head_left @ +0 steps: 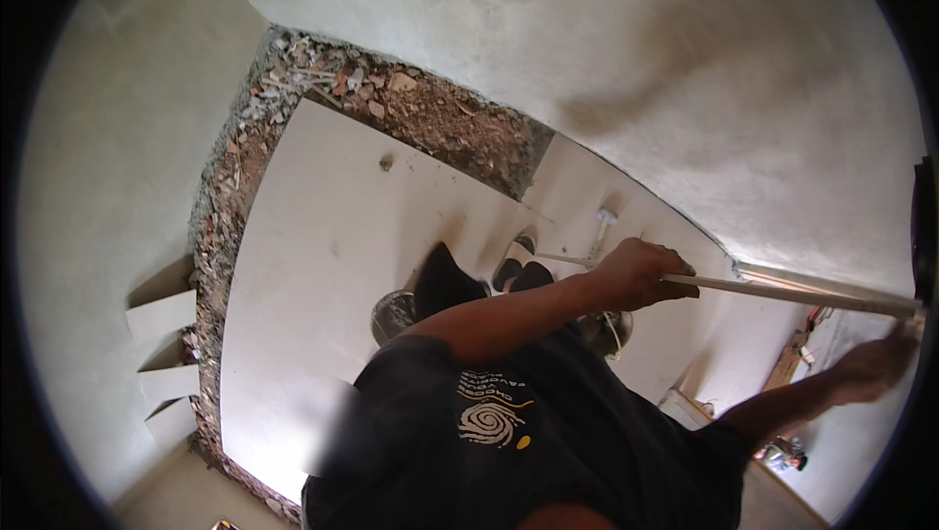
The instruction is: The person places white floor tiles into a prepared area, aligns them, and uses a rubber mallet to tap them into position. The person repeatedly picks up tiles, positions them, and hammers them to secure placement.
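Observation:
My left hand [641, 274] is closed around a long, thin, pale strip [773, 290]; whether it is wood or another material I cannot tell. A narrow end pokes out to the left of my fist, while the longer part runs right toward the wall. Out at the right rim, my right hand [880, 364] is raised just below the strip's far end, next to a dark upright object [922, 237]. Blur there hides whether its fingers grip the strip. Beyond my left hand, a mallet-like tool with a pale head [607, 217] is on the floor.
Large pale tiles [323, 227] cover the floor around my feet. Broken rubble [421, 105] fills the gap along the plastered walls [606, 22]. Several cut tile pieces [164, 317] lean at the left wall. Beside my body, a rounded dark object [611, 334] is partly hidden.

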Motion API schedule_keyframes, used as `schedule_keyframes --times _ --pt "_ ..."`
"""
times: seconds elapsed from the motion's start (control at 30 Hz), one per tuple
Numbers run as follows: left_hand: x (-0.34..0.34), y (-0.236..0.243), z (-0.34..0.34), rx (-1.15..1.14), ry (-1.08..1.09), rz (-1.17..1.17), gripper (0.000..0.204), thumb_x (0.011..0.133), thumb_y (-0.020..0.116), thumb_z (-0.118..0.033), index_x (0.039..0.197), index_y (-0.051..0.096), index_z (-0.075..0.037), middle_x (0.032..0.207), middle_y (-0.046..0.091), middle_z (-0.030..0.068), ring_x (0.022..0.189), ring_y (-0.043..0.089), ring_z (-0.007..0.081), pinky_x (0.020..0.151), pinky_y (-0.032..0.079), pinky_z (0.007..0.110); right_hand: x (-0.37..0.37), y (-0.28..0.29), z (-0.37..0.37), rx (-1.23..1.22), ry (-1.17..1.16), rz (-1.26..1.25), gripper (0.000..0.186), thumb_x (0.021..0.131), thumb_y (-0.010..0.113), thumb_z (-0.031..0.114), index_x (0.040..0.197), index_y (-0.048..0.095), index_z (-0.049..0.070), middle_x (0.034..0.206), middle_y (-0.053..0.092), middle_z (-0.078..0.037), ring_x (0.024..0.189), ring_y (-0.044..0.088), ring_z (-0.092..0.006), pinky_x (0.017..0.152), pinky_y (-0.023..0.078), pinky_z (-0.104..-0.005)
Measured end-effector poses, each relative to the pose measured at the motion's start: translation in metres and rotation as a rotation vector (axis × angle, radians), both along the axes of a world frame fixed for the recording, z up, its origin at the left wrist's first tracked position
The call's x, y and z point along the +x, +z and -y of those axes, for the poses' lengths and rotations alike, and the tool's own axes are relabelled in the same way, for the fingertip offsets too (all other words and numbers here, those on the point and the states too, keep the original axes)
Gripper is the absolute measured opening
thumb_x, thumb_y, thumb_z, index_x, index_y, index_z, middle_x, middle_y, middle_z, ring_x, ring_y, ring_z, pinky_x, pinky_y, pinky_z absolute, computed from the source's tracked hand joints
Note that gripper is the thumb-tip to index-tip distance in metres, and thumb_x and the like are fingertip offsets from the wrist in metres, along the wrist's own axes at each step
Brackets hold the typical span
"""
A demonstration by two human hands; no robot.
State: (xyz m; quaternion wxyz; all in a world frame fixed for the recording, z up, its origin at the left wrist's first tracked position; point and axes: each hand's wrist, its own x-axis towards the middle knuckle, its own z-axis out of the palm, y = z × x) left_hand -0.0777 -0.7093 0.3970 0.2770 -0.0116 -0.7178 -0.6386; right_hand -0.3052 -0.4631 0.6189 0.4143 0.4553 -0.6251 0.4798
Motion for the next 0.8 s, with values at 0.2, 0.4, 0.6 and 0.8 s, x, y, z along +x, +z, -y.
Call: schedule_keyframes --times 0.2,0.4,0.6,0.8 --pt "-0.017 0.013 0.071 0.149 -0.161 0.094 0.024 0.078 0.078 -0.02 0.094 0.071 -0.004 0.076 0.069 0.0101 0.065 0.067 0.0211 0.061 0.051 0.032 0.037 -0.18 0.015 0.625 0.276 1.059 0.058 0.093 0.054 0.047 0.127 0.048 0.001 0.107 0.056 -0.007 0.091 0.055 -0.0168 0.083 0.048 -0.0353" --pt "0.005 -0.002 0.128 0.453 -0.678 0.242 0.03 0.081 0.076 -0.026 0.097 0.07 -0.001 0.075 0.07 0.0107 0.066 0.064 0.0145 0.065 0.05 0.032 0.196 -0.203 0.105 0.31 -0.167 0.979 0.063 0.088 0.065 0.046 0.125 0.051 -0.003 0.119 0.056 -0.012 0.105 0.054 -0.0217 0.091 0.045 -0.0376" --pt "0.031 -0.115 0.17 0.419 -0.749 0.511 0.053 0.09 0.066 -0.03 0.132 0.049 -0.004 0.113 0.064 0.0146 0.096 0.062 0.0179 0.084 0.049 0.032 0.277 -0.239 0.197 0.223 -0.277 1.139 0.057 0.08 0.076 0.016 0.127 0.053 -0.005 0.122 0.061 -0.014 0.109 0.058 -0.0215 0.094 0.046 -0.0326" --pt "0.162 -0.402 0.338 0.074 -0.336 0.821 0.035 0.095 0.054 -0.03 0.115 0.063 -0.002 0.118 0.063 0.0157 0.111 0.057 0.0281 0.096 0.043 0.038 0.268 -0.398 0.244 0.466 -0.677 1.383 0.024 0.083 0.069 0.011 0.103 0.068 -0.003 0.095 0.071 -0.01 0.088 0.065 -0.0162 0.078 0.05 -0.0301"
